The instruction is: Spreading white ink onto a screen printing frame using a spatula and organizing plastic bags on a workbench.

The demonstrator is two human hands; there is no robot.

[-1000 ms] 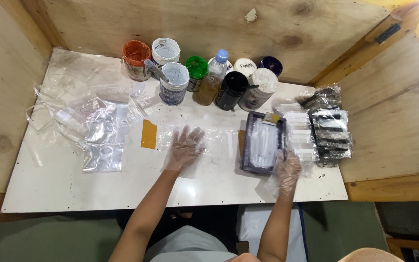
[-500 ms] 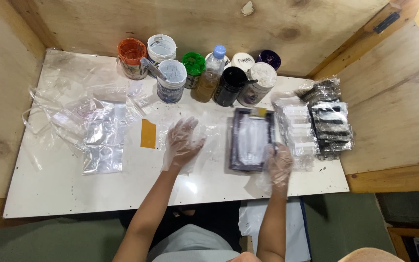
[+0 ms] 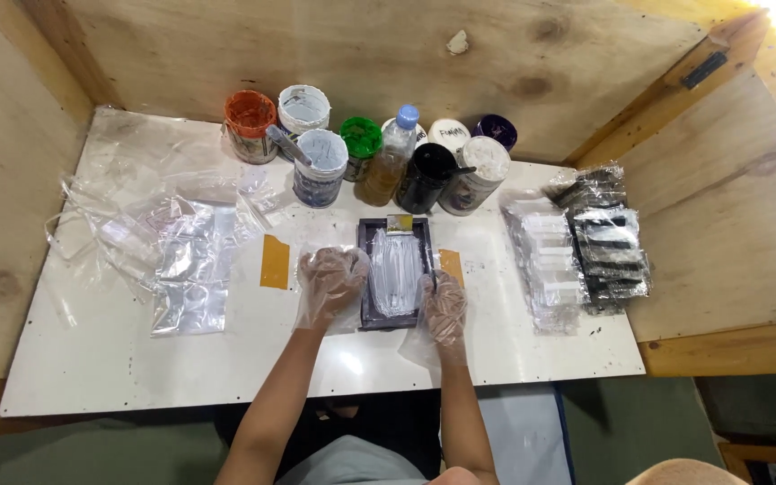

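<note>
The white rectangular tabletop (image 3: 92,377) sat inside plywood walls and carried everything. On its left side lay a crumpled heap of clear plastic bags (image 3: 172,251); on its right, a stack of clear packets with white and black contents (image 3: 577,251). Along the back stood a row of round paint tubs and jars (image 3: 316,153) with orange, white, green, black and purple tops, and among them a clear plastic bottle with a blue cap (image 3: 392,162).

In the middle lay the dark rectangular tray holding pale, wrinkled plastic-wrapped material (image 3: 394,269), lengthwise toward the person. The left hand (image 3: 330,283), in a loose clear glove, rested open with fingers spread against the tray's left edge. The right hand (image 3: 445,305), gloved likewise, lay flat at the tray's lower right corner, gripping nothing that I could see.

The risk, as I judged it: the loose gloves could slip on the tray's smooth rim, and a sideways shove might push it into the black jar (image 3: 424,175) just behind and tip it.

As for labels, a small yellowish tag (image 3: 399,223) sat at the tray's far end, a tan rectangular strip (image 3: 274,261) lay left of the left hand, and another (image 3: 451,265) just beside the tray's right edge.
</note>
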